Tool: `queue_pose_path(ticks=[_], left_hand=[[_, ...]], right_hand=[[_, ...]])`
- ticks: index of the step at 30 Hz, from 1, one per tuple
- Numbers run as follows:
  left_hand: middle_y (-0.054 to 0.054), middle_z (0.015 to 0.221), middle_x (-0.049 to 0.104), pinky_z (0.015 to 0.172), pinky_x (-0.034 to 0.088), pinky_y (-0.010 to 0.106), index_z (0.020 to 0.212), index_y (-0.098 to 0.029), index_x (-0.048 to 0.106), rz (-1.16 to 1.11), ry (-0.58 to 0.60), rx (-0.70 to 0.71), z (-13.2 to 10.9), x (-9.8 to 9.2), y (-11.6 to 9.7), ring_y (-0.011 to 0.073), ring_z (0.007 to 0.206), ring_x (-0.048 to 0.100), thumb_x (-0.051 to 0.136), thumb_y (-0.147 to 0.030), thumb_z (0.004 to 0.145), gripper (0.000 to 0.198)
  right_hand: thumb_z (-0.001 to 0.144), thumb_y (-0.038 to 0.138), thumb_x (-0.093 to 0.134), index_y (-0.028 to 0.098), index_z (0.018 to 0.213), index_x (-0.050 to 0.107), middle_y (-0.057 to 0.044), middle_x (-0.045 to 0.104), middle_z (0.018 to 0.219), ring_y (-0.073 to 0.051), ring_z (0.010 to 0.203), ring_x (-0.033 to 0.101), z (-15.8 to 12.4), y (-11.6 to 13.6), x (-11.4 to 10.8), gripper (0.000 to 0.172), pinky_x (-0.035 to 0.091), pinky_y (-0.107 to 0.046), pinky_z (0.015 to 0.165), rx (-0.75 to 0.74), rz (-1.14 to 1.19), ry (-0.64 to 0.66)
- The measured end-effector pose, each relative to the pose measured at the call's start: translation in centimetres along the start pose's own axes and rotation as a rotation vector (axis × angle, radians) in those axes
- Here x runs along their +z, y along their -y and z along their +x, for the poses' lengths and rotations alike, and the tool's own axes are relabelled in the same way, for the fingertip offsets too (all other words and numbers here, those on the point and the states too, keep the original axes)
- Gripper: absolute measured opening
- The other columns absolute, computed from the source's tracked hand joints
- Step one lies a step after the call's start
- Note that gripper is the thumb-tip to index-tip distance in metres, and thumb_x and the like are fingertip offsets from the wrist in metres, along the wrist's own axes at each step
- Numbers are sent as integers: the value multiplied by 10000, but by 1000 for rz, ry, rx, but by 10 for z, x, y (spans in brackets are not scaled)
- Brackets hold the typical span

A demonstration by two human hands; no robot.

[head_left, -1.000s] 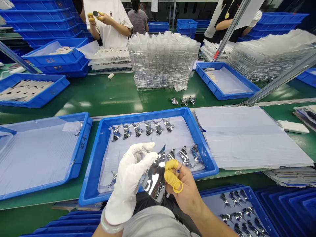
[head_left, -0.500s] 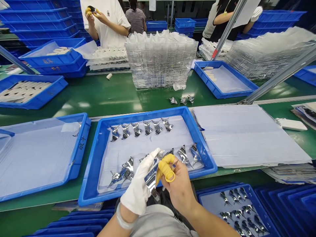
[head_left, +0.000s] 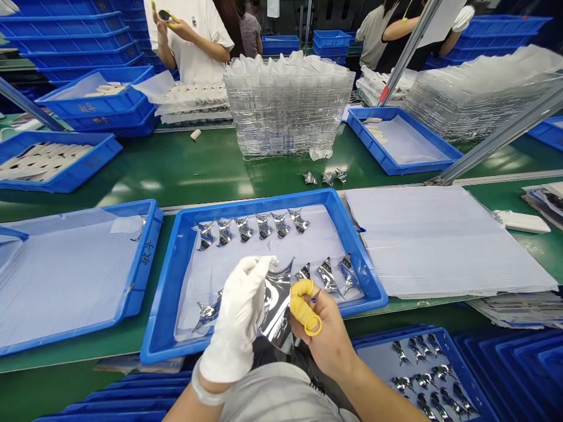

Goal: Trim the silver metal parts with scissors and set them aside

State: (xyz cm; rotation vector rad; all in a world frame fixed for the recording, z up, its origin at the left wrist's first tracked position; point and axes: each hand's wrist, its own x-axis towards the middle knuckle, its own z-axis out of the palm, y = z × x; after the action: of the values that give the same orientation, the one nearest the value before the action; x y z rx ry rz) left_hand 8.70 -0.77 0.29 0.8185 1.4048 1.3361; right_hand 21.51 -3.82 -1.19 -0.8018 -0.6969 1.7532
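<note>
**Holding a polished part above the tray**

Both hands meet just above the near rim of the blue tray [head_left: 162, 305]. The gloved left hand [head_left: 237, 322] has its fingers [head_left: 257, 271] shut over the left side of the part [head_left: 278, 308], a curved, mirror-bright metal sheet. The bare right hand [head_left: 328, 340], one finger in a yellow cot [head_left: 303, 305], pinches the part's right edge. A small blue-tipped thing [head_left: 314, 299] juts from that hand; I cannot tell what it is. The part hangs in the air, touching neither tray nor worktop [head_left: 197, 167]. Beneath it, on the tray's white liner, lie other pieces: a row [head_left: 253, 227] along the far side and a few near the hands.

As I judge it from my station, three things could go wrong:
- The slick metal could slip from so light a hold and drop on the pieces below, scratching both.
- Bare skin beyond the cot could brush the finish and mark it.
- The pointed corners could snag the glove.
</note>
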Motion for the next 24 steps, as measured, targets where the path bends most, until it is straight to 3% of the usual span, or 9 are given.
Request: queue_pose_path(ticks=[3,5,10,16,19,24], left_hand=[[-9,907,769,706,563,220,924,-209,751,-142,26,-78,1,-3,-7,123,761,703,849,-415,797,262],[-3,928,787,723,566,225,908,-208,765,-170,1,-59,-1,-7,-7,132,785,717,882,-383,766,254],[-33,933,810,956,538,257,879,-257,781,-85,9,214,-2,-17,-1,155,1022,719,866,-280,799,119],[-58,912,786,1142,438,402,976,-284,770,18,244,605,-3,-25,-6,145,913,670,745,-126,887,184],[-35,894,782,1141,435,459,1091,-283,763,31,338,682,-3,-28,-8,180,965,654,708,-95,894,278],[-33,923,783,1111,459,445,1044,-294,770,49,316,659,-4,-29,-7,178,950,666,733,-121,883,239]], right_hand=[[853,500,821,200,781,567,114,368,580,-30,434,196,-2,0,-3,401,176,-190,420,30,12,36],[847,506,827,200,782,567,115,364,580,-28,432,196,-2,-1,-5,406,170,-192,420,38,14,46],[855,508,820,197,789,587,106,370,597,-40,450,207,0,-6,-13,395,180,-204,424,3,-43,64],[903,471,773,198,767,614,83,385,607,-74,506,237,1,-7,-20,344,204,-224,451,-110,-221,86],[903,427,766,204,718,593,67,399,620,-92,546,283,3,-2,-19,337,248,-230,483,-165,-315,70],[924,466,720,202,690,570,43,453,646,-110,589,347,3,-1,-18,384,294,-242,530,-220,-409,57]])
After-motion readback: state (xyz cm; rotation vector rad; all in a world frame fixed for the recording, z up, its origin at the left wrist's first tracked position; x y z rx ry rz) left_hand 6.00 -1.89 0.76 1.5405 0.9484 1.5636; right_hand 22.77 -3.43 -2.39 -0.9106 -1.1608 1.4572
